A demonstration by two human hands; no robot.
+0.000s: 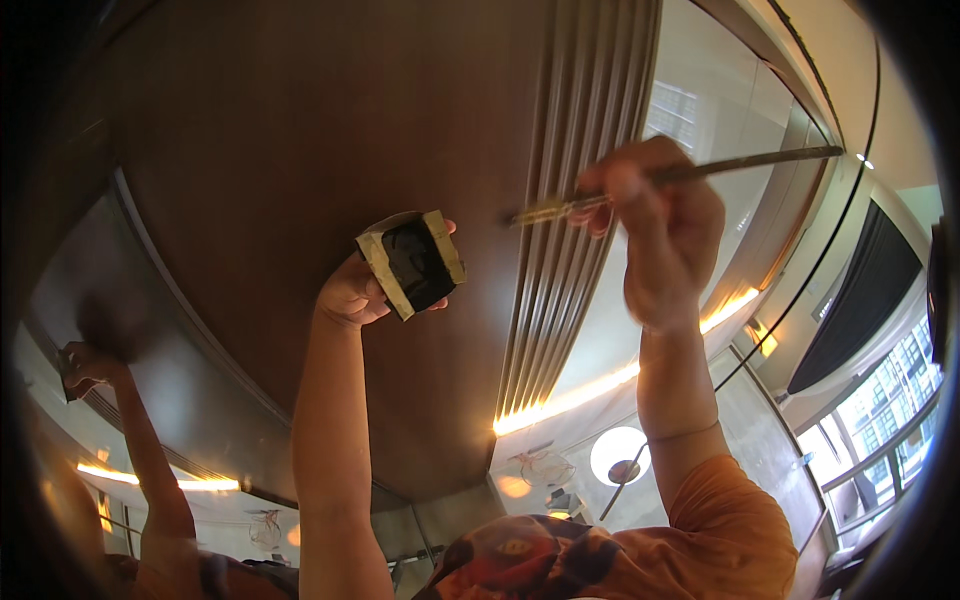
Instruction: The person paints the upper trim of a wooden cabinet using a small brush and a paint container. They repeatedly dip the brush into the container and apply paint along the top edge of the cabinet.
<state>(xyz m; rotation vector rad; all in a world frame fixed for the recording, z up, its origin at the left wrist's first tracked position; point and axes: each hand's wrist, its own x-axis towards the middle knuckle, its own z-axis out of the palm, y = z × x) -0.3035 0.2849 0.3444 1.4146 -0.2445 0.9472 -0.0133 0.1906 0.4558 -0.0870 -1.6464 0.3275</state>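
My left hand (pixel 352 290) is raised with its fingers wrapped around a small box (pixel 388 282) covered in pale yellowish tape or card. The box is tilted so its dark, glossy inside shows; whether that is liquid paint I cannot tell. To the right, my right hand (pixel 672 235) grips a thin paintbrush (pixel 755 161) with a long dark handle. The brush's dark tip points left toward the box but stays apart from it. Motion blurs the right fingers and the brush somewhat. Behind both hands spreads a dark brown panel (pixel 290 130).
Ridged brown strips (pixel 590 120) run along the panel's right side, next to a pale glossy surface (pixel 705 60). A glowing light strip (pixel 570 402) lies beyond. At left, a mirror-like surface (pixel 215 330) reflects an arm. A dark cable (pixel 815 265) crosses on the right, near a black curtain (pixel 855 300).
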